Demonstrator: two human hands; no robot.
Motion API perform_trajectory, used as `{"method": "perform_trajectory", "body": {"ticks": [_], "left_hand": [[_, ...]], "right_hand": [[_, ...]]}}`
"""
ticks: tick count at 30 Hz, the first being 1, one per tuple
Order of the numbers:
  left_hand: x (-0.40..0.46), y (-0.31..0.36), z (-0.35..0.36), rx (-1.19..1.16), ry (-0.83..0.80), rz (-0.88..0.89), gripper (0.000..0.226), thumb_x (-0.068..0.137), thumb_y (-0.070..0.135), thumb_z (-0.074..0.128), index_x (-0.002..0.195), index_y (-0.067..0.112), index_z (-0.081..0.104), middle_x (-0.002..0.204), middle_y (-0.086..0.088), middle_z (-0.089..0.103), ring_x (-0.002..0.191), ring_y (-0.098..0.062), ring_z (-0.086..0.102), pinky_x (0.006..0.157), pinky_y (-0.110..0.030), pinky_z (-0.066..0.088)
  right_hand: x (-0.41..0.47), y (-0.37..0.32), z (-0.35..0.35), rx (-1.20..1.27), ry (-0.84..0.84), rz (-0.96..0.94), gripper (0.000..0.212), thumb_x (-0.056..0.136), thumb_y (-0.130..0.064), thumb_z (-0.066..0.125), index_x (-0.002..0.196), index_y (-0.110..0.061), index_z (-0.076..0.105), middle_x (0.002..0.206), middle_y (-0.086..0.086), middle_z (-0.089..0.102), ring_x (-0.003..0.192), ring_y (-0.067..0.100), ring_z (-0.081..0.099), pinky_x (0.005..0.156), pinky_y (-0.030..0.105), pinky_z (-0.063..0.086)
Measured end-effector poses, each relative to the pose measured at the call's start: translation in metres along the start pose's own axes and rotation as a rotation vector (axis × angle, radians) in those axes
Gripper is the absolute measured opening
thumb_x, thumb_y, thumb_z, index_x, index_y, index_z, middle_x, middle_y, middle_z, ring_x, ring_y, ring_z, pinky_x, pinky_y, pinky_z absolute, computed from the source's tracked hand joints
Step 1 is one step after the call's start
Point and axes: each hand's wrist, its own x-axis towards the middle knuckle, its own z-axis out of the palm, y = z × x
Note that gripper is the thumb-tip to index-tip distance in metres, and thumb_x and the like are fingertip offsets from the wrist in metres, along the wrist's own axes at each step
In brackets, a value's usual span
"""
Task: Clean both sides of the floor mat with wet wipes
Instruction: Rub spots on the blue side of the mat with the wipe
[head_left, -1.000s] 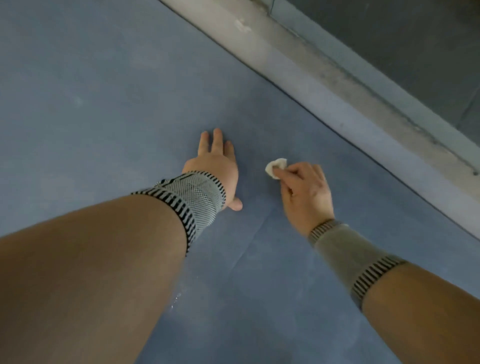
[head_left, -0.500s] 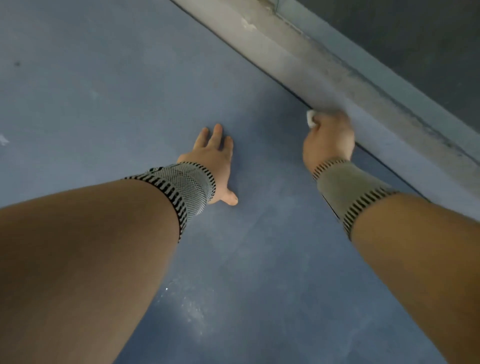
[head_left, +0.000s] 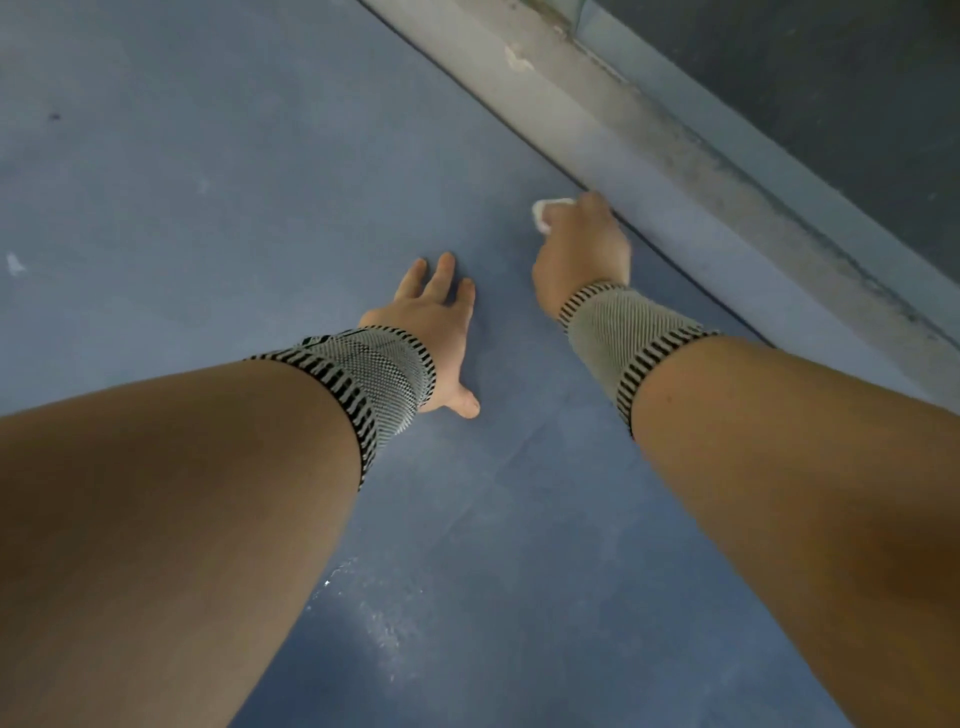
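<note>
Floor mat (head_left: 156, 156), blue, filled most of the view and lay flat; its far-right edge ran as a dark straight line on a diagonal, from the top centre down toward the right. Beyond that edge sat a pale grey ledge (head_left: 649, 135), worn and chipped, with a darker wall (head_left: 857, 104) behind it. Right hand (head_left: 579, 249) was just inside the mat edge, knuckles nearly touching the line, fingers curled round a small white wet wipe (head_left: 543, 213) that showed at the fingertips and was pressed to the mat. Little room remained between that hand and the ledge. Left hand (head_left: 434, 327) lay well inside the edge, palm down, fingers straight and spread, thumb out to the side, holding nothing, resting flat on the mat. A gap of bare mat separated the two hands. Both wrists wore grey knit wristbands (head_left: 379, 374) with black striped borders. Away from the edge, toward the left and top left, the mat stretched wide and unobstructed, marked only by a few small pale flecks and one dark speck. Nearer the viewer, between the forearms, a faint crease crossed the mat and a whitish scuffed patch (head_left: 374, 613) showed.
</note>
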Motion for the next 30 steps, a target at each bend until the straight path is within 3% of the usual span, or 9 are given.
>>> {"method": "perform_trajectory", "body": {"ticks": [3,10,12,15,18,21,23,26,30], "left_hand": [[-0.001,0.000,-0.001,0.005,-0.003,-0.003,0.133,0.065,0.060,0.079,0.153,0.021,-0.011,0.157,0.005,-0.029,0.147,-0.022,-0.019,0.111,-0.053,0.033],[-0.001,0.001,-0.001,0.016,0.008,-0.007,0.132,0.064,0.061,0.079,0.153,0.021,-0.010,0.158,0.005,-0.027,0.147,-0.022,-0.017,0.110,-0.052,0.035],[-0.001,0.000,-0.002,0.020,0.009,-0.004,0.133,0.065,0.061,0.079,0.153,0.021,-0.011,0.157,0.005,-0.028,0.147,-0.022,-0.017,0.111,-0.053,0.034],[-0.001,0.001,-0.002,0.026,-0.002,-0.006,0.132,0.066,0.061,0.078,0.153,0.021,-0.013,0.157,0.004,-0.028,0.147,-0.022,-0.018,0.110,-0.054,0.035],[-0.002,0.000,-0.002,0.022,0.011,-0.007,0.131,0.066,0.061,0.078,0.153,0.021,-0.010,0.158,0.004,-0.027,0.147,-0.023,-0.017,0.110,-0.054,0.035],[-0.002,0.001,-0.001,0.023,0.027,-0.001,0.130,0.066,0.062,0.078,0.154,0.021,-0.009,0.158,0.005,-0.025,0.148,-0.023,-0.015,0.109,-0.054,0.032],[-0.003,0.000,-0.001,0.029,0.028,-0.008,0.131,0.066,0.062,0.078,0.154,0.021,-0.011,0.158,0.005,-0.026,0.148,-0.023,-0.016,0.110,-0.054,0.031],[-0.003,0.001,-0.002,0.032,0.019,-0.017,0.132,0.066,0.062,0.078,0.153,0.021,-0.012,0.158,0.005,-0.025,0.148,-0.023,-0.016,0.111,-0.057,0.030],[-0.004,0.003,-0.002,0.052,0.037,-0.013,0.130,0.066,0.062,0.078,0.154,0.021,-0.009,0.159,0.004,-0.022,0.148,-0.025,-0.013,0.110,-0.058,0.031]], "right_hand": [[-0.031,0.022,-0.003,-0.111,-0.082,-0.231,0.038,0.091,-0.011,0.044,0.125,-0.020,0.057,0.118,0.012,0.052,0.100,0.032,0.054,0.074,0.028,0.037],[-0.002,0.022,-0.005,0.012,0.060,0.129,0.015,0.092,-0.016,0.049,0.105,-0.016,0.055,0.109,0.004,0.055,0.100,0.024,0.056,0.073,0.023,0.035],[-0.018,0.001,0.005,-0.051,-0.008,-0.081,0.020,0.093,-0.022,0.046,0.110,-0.019,0.056,0.104,-0.004,0.053,0.092,0.014,0.051,0.071,0.020,0.033],[-0.062,0.026,0.003,-0.145,-0.102,-0.263,0.035,0.092,-0.013,0.043,0.124,-0.017,0.057,0.115,0.010,0.054,0.096,0.027,0.052,0.072,0.027,0.032],[-0.049,0.060,-0.018,-0.151,0.043,0.002,0.038,0.090,-0.010,0.044,0.125,-0.015,0.057,0.119,0.017,0.052,0.102,0.033,0.052,0.074,0.026,0.029],[-0.024,0.034,-0.009,-0.019,0.035,0.194,0.019,0.091,-0.018,0.050,0.108,-0.019,0.057,0.105,0.003,0.057,0.088,0.019,0.058,0.064,0.012,0.033],[-0.035,0.006,0.003,-0.072,-0.011,-0.088,0.017,0.092,-0.022,0.048,0.106,-0.022,0.058,0.102,0.002,0.057,0.082,0.016,0.055,0.057,0.015,0.035],[-0.064,0.021,0.006,-0.169,-0.092,-0.345,0.035,0.092,-0.013,0.043,0.123,-0.017,0.059,0.113,0.013,0.054,0.093,0.032,0.053,0.069,0.028,0.034],[-0.046,0.059,-0.012,-0.157,0.039,0.010,0.036,0.090,-0.010,0.045,0.121,-0.016,0.061,0.118,0.017,0.053,0.103,0.034,0.052,0.074,0.027,0.029]]}}
